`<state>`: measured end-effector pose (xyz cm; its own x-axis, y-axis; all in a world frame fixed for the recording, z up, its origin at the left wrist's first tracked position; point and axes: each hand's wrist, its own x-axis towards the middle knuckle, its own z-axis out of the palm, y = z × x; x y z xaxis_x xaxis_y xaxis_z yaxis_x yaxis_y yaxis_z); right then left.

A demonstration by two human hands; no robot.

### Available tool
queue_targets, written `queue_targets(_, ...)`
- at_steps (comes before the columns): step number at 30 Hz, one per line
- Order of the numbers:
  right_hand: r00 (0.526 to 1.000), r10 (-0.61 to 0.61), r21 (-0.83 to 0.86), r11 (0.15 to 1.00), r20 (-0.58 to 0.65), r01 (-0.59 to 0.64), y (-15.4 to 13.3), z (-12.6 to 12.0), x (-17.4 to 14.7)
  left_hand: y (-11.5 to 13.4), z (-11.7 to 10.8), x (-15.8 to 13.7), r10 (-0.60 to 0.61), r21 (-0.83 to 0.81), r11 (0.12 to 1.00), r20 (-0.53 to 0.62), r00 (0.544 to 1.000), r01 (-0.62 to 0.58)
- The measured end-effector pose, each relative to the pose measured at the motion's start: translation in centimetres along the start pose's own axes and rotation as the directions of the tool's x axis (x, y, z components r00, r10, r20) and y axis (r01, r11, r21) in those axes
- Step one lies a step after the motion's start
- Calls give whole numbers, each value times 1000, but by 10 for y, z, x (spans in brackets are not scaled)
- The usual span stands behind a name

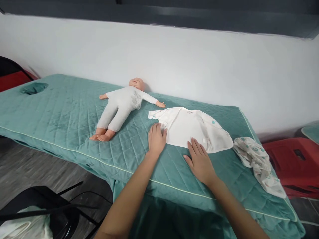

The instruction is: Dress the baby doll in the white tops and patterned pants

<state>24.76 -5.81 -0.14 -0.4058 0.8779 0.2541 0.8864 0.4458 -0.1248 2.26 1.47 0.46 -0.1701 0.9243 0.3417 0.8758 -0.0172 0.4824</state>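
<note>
White garment (184, 127) spread flat on green quilted bed (64, 113), R of ctr. Doll (122, 98) next to it on bed, face up, arms out, one arm near garment's L sleeve. Crumpled printed cloth (259, 162) at bed's R end, by garment's R tip. R hand (200, 162) open, fingertips on garment's lower edge, gripping nothing. L hand (157, 139) part open, fingers bent, thumb apart, at garment's L edge; can't tell if fabric's pinched.

Bare left hand (157, 139), bare right hand (201, 163), slim forearms (133, 191), bare wrists (152, 154), slender fingers (196, 146)
</note>
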Motion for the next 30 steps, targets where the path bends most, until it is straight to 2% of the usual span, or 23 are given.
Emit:
queue_targets(5,1000,1,18,1000,8,-2,-3,-4,-2,-4,4,22,-45,118,992,14,999,43)
queue_targets(9,1000,22,91,996,5,-22,-5,-4,-2,-12,2,34,-152,103,983,-13,988,152)
queue_targets(12,999,43,249,967,4,-43,0,-5,-2,-19,0,39,-254,37,966,-81,964,258)
queue_targets(15,984,160,466,878,-73,-108,29,-16,10,-20,-1,39,-294,-9,955,-134,946,296)
queue_targets(17,940,303,541,823,-159,-174,65,-27,26,-19,-1,37,-279,-10,960,-131,951,280)
queue_targets(19,861,453,563,785,-232,-261,109,-38,45,-18,0,36,-268,-7,963,-112,957,269)
queue_targets(21,761,601,493,753,-246,-436,148,-43,61,-18,0,37,-270,-10,963,-101,957,271)
queue_targets(23,724,651,472,724,-229,-503,175,-41,70,-20,1,38,-272,-14,962,-102,957,272)
queue_targets(24,727,648,445,733,-228,-515,182,-38,70,-21,2,38,-271,-17,962,-104,957,271)
queue_targets(26,778,579,370,797,-244,-477,184,-31,66,-23,2,39,-267,-28,964,-106,958,266)
queue_targets(28,836,470,262,876,-283,-404,177,-26,59,-24,3,40,-263,-38,965,-110,958,261)
queue_targets(30,872,387,170,921,-301,-350,167,-28,53,-25,3,41,-264,-50,964,-113,958,260)
